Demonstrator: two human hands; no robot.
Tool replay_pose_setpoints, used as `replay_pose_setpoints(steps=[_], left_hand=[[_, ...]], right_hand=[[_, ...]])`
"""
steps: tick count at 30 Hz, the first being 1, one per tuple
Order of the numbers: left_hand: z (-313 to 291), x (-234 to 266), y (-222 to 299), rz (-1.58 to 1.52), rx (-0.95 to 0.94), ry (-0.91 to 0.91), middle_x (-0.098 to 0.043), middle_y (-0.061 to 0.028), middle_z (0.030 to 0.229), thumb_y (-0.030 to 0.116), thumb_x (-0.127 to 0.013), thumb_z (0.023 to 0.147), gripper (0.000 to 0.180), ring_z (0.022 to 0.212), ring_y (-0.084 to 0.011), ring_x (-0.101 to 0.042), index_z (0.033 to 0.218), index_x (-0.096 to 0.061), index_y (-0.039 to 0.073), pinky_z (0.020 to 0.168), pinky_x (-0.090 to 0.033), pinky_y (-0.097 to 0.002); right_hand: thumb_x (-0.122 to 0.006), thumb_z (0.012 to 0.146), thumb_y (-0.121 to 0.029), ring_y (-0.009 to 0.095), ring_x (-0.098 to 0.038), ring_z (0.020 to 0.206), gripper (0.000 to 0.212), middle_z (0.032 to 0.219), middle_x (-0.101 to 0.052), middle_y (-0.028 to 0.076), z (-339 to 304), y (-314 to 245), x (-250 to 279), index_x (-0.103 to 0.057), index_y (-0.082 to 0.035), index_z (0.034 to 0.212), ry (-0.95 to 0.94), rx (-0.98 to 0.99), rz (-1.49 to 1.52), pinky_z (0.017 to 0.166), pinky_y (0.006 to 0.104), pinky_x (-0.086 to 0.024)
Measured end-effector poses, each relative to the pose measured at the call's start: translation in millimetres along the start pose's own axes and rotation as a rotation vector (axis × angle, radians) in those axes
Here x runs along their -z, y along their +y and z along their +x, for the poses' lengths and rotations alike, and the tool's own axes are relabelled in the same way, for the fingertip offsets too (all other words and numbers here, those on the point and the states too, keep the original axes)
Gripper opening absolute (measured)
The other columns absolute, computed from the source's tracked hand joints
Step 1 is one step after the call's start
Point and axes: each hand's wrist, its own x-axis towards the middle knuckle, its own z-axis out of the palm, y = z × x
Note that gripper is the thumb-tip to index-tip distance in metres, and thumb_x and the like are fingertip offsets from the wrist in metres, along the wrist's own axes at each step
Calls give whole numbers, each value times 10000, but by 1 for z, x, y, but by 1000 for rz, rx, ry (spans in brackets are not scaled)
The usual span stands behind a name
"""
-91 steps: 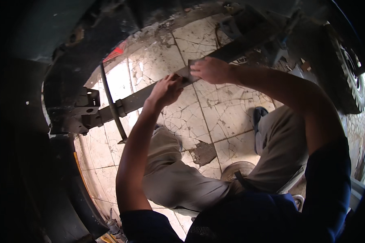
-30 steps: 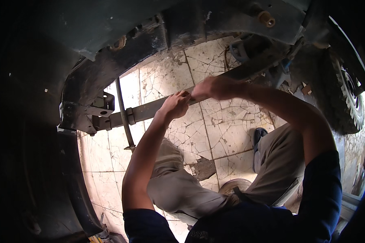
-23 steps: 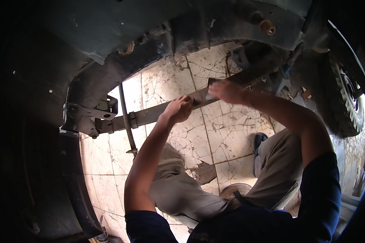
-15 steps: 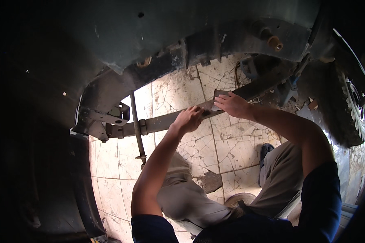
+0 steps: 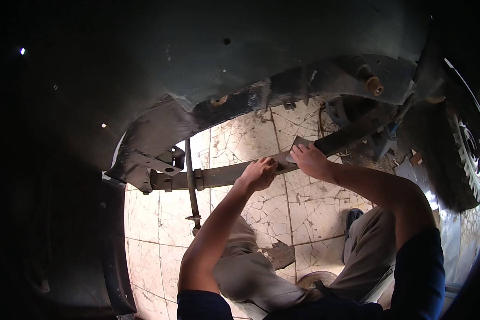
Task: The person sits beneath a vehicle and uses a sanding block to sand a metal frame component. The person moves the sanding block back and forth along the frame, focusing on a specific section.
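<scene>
A long dark leaf spring runs from lower left to upper right beneath a vehicle body. My left hand is closed over the spring near its middle, fingers curled on its top. Just to the right, my right hand pinches a small brownish-grey sheet of sandpaper and presses it against the spring. One corner of the sheet sticks up past my fingertips. My palm and fingers cover the rest of it.
Above hangs the dark wheel-arch panel, with a rusty-ended stub at right. A thin rod crosses the spring at left. A toothed-tread tyre stands at right. Cracked pale tiles lie below, with a dark broken patch.
The whole view has shifted, so the scene sits lower and slightly right. My right hand has come slightly nearer along the spring, and the sandpaper is turned at more of an angle.
</scene>
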Motion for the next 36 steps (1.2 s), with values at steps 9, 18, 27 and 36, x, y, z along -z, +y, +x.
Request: replay_pose_setpoints(steps=[9,18,27,36], left_hand=[[3,-2,-1,-12,-21,4,-544,-121,1297,90,-543,883,452,1213,-306,-520,1334,-517,59,965,-480,-400],[2,-3,-5,-46,-49,41,-554,-103,1295,-53,-505,819,498,1186,-313,-533,1305,-550,47,959,-484,-386],[2,-3,-5,-36,-34,57,-566,-106,1276,-41,-503,830,468,1186,-302,-532,1287,-567,33,961,-480,-383],[4,-7,-5,-5,-15,33,-537,-93,1262,24,-507,846,465,1235,-284,-497,1305,-542,88,938,-478,-414]], right_hand=[[-570,855,-241,223,-603,976,285,1048,-610,77,-5,12,-3,-627,-74,1079,-17,-32,84,798,436,-484],[-551,886,-229,222,-619,919,224,956,-620,82,-9,24,-9,-640,-84,1032,-101,-79,-30,786,446,-488],[-554,887,-226,236,-623,921,286,990,-628,91,-7,22,-11,-642,-63,1106,103,55,28,784,445,-500],[-570,861,-224,204,-616,923,252,969,-615,79,5,15,-9,-622,-71,1053,224,124,120,779,394,-480]])
